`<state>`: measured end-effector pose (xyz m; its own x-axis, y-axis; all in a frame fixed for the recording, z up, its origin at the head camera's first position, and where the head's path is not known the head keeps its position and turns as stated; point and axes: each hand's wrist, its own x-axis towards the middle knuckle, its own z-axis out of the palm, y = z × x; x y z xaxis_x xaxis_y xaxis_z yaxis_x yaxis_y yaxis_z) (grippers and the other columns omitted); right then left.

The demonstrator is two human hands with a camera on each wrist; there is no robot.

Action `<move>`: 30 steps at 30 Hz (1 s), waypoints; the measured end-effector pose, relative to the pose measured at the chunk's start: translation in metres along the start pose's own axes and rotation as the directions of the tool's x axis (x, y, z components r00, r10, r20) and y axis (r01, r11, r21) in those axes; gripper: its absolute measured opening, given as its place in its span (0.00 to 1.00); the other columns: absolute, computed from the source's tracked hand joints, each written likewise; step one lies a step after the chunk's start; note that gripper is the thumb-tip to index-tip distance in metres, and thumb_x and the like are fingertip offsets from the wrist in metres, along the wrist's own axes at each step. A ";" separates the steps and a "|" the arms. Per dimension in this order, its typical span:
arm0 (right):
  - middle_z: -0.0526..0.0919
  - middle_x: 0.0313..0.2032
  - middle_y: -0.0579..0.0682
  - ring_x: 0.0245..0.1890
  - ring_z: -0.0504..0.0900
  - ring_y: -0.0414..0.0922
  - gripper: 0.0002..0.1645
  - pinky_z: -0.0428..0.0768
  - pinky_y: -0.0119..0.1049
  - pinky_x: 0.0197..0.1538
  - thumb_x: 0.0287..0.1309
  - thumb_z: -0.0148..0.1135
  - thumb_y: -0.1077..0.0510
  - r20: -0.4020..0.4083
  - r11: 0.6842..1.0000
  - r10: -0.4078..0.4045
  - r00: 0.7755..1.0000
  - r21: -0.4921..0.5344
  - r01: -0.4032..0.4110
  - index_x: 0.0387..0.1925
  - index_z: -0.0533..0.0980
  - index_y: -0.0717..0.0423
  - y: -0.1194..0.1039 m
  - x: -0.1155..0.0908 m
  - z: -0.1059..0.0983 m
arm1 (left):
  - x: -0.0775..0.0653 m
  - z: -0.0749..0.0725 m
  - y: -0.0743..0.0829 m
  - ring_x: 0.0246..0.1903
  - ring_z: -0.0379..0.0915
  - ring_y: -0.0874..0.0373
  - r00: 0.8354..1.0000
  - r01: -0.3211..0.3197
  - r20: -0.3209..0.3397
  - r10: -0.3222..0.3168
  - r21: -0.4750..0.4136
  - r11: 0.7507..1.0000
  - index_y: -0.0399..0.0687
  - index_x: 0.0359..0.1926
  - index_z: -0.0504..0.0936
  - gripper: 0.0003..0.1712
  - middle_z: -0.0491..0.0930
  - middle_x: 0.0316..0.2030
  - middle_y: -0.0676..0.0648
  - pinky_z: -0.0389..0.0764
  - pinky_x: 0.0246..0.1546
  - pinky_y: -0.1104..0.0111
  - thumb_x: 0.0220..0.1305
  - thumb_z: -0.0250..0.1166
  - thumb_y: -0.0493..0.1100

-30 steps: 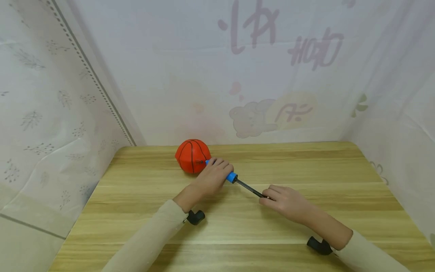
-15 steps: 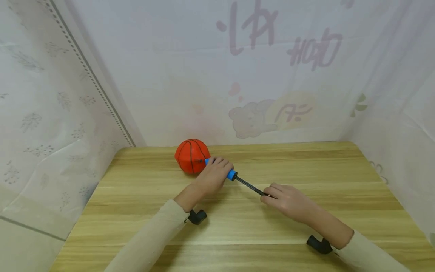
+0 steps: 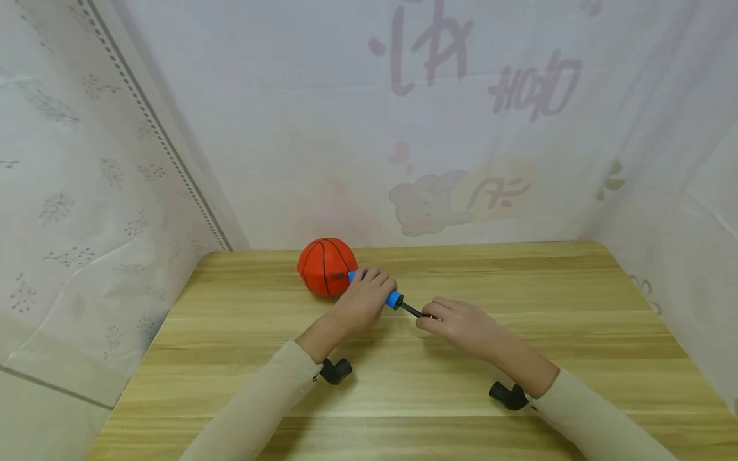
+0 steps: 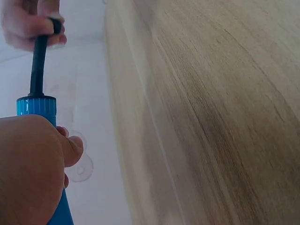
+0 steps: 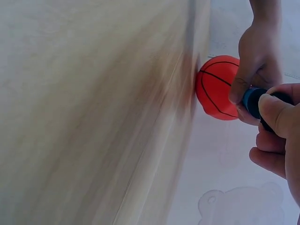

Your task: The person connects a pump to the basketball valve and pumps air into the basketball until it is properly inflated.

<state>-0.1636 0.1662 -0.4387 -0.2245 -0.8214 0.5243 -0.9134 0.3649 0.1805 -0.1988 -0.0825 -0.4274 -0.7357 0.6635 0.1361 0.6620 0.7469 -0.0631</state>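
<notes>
A blue hand pump (image 3: 394, 299) points at the orange-red toy basketball (image 3: 324, 266), its tip end right at the ball's right side. My left hand (image 3: 364, 297) grips the pump's blue barrel, fingers curled round it, as the left wrist view also shows. My right hand (image 3: 458, 323) holds the black handle (image 4: 56, 26) at the end of the pump's rod (image 4: 38, 65). A short length of rod shows between barrel and right hand. The ball looks slightly dented, with a pointed bulge on its left. Its joint with the pump is mostly hidden behind my left fingers.
The ball sits near the back edge of a wood-grain table (image 3: 438, 384). Behind it hangs a pale printed cloth (image 3: 277, 160), and similar cloths close off the left and right sides. A black camera mount (image 3: 336, 371) sits at each wrist.
My right hand has moved left and slightly up toward my left hand, pushing the rod further into the barrel. The left hand and the ball have stayed in place.
</notes>
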 end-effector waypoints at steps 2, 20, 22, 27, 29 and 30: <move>0.80 0.38 0.47 0.34 0.78 0.41 0.28 0.78 0.27 0.34 0.82 0.30 0.56 0.006 1.000 0.004 1.000 0.006 -0.004 0.40 0.80 0.53 0.001 0.003 0.003 | 0.000 0.000 0.001 0.53 0.68 0.51 1.000 0.000 -0.007 0.000 0.001 1.000 0.50 0.49 0.76 0.14 0.78 0.47 0.50 0.66 0.64 0.52 0.66 0.68 0.35; 0.79 0.36 0.47 0.33 0.77 0.41 0.18 0.77 0.27 0.35 0.80 0.43 0.61 0.013 1.000 -0.006 1.000 -0.024 0.006 0.39 0.79 0.55 -0.001 0.009 0.007 | -0.003 0.001 0.000 0.55 0.70 0.52 0.999 -0.042 -0.009 0.041 -0.103 0.994 0.53 0.46 0.76 0.09 0.78 0.45 0.53 0.66 0.65 0.54 0.70 0.64 0.36; 0.80 0.36 0.48 0.33 0.78 0.41 0.25 0.78 0.27 0.35 0.81 0.34 0.58 0.005 1.000 -0.012 1.000 -0.017 0.012 0.39 0.80 0.55 -0.004 0.004 0.003 | -0.003 0.001 -0.001 0.56 0.70 0.52 0.999 -0.045 -0.003 0.045 -0.102 0.994 0.53 0.47 0.76 0.09 0.78 0.46 0.53 0.66 0.66 0.54 0.69 0.64 0.36; 0.80 0.37 0.48 0.34 0.79 0.41 0.27 0.80 0.28 0.37 0.81 0.30 0.57 0.000 1.000 -0.019 1.000 0.001 0.019 0.40 0.79 0.55 -0.011 -0.012 -0.008 | -0.004 0.003 -0.003 0.56 0.70 0.53 0.999 -0.046 -0.006 0.046 -0.083 0.995 0.54 0.46 0.76 0.09 0.78 0.45 0.54 0.66 0.65 0.55 0.70 0.64 0.37; 0.80 0.37 0.47 0.34 0.79 0.41 0.27 0.80 0.28 0.36 0.81 0.29 0.57 0.001 1.000 -0.014 1.000 0.010 0.014 0.41 0.79 0.54 -0.014 -0.018 -0.014 | -0.005 0.003 -0.004 0.55 0.70 0.53 0.999 -0.049 -0.011 0.049 -0.079 0.996 0.54 0.46 0.76 0.09 0.78 0.45 0.54 0.67 0.64 0.55 0.69 0.64 0.37; 0.79 0.37 0.47 0.33 0.78 0.41 0.28 0.80 0.28 0.35 0.81 0.29 0.58 0.001 1.000 -0.016 1.000 0.014 0.016 0.41 0.79 0.54 -0.016 -0.021 -0.016 | -0.005 0.003 -0.004 0.55 0.70 0.53 0.999 -0.050 -0.012 0.049 -0.078 0.996 0.54 0.46 0.76 0.09 0.78 0.44 0.54 0.67 0.64 0.55 0.69 0.64 0.37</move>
<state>-0.1389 0.1847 -0.4389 -0.2105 -0.8272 0.5210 -0.9214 0.3460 0.1771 -0.1981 -0.0889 -0.4310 -0.7003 0.6991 0.1444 0.7072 0.7069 0.0074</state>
